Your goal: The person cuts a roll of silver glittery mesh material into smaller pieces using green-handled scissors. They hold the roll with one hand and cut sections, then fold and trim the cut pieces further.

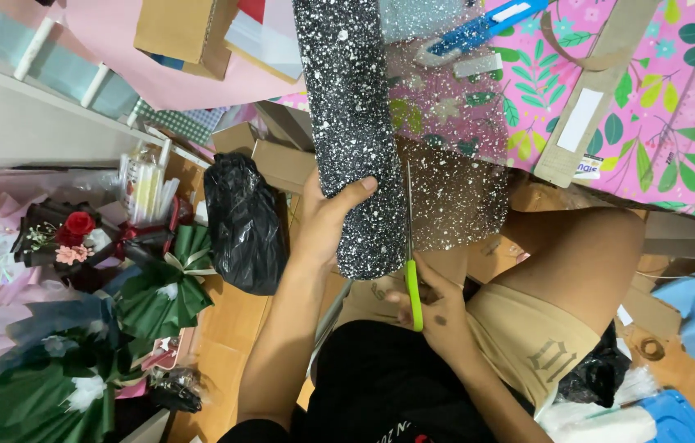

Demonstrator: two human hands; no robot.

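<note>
One speckled roll [352,123] within left hand [323,221]

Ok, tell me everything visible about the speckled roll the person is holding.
The speckled roll is a thick cylinder of dark, white-flecked sheet, seemingly sheer wrapping film. It runs from the top edge down toward the lap. One layer unrolls rightward, translucent over the floral paper. The left hand grips its lower part, thumb across the front. Green-handled scissors in the right hand cut upward beside it.
</note>
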